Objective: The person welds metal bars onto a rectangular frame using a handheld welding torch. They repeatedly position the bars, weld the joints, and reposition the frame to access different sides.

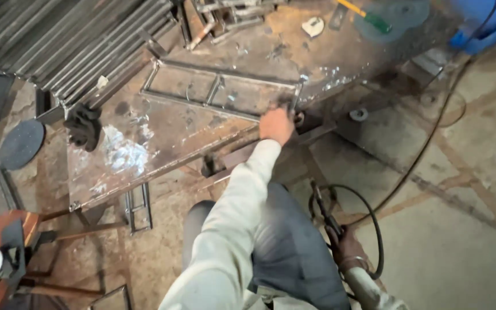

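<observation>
Now one left hand [276, 125] grips one metal frame [216, 90]; right hand [347, 247] holds one cable [368, 218].

Left hand [276, 125] covering the near corner of the welded steel frame [216, 90], fingers hidden behind the palm, grip impossible to read. Right hand [348, 248] lying low beside the knee, blurred, closing on a dark cabled tool [329, 221] of uncertain kind, its working end lost against the trousers. Steel bar stack [81, 43] running off the top edge. Blue machine [483, 20] being cut by the upper right corner. Orange cut-off saw [4, 252] being cropped at the left edge. Green-handled tool [368, 16] too small to identify.
</observation>
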